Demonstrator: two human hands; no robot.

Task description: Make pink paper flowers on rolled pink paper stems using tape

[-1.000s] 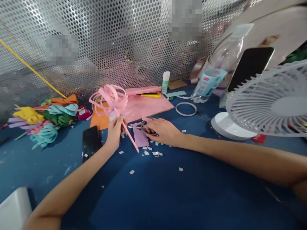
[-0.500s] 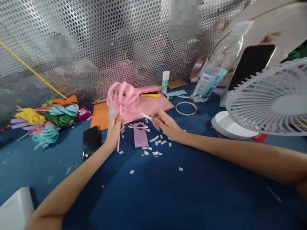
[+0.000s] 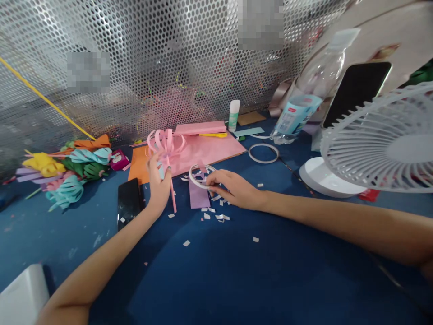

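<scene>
My left hand [image 3: 158, 186] has its thumb against the thin pink stem of a paper flower [image 3: 166, 142], with its fingers raised behind. The flower's head is a cluster of looped pink strips, and its stem slants down past the hand. A thin white roll of tape [image 3: 191, 175] is pinched in the fingertips of my right hand [image 3: 235, 187]. Under that ring lies a strip of purple paper [image 3: 199, 197], its top partly covered. Small white paper scraps [image 3: 221, 217] are scattered around it.
Pink sheets [image 3: 216, 151], a glue stick [image 3: 233, 116] and another white ring [image 3: 264, 153] lie toward the back. A water bottle [image 3: 297, 115] and a fan [image 3: 379, 140] stand right. Left are a dark phone [image 3: 129, 203] and colourful paper flowers [image 3: 71, 189].
The pink flower's head has dropped lower and its stem has tilted. My left fingers have loosened upward. My right hand has moved down and left, and the white ring now shows its round face.
</scene>
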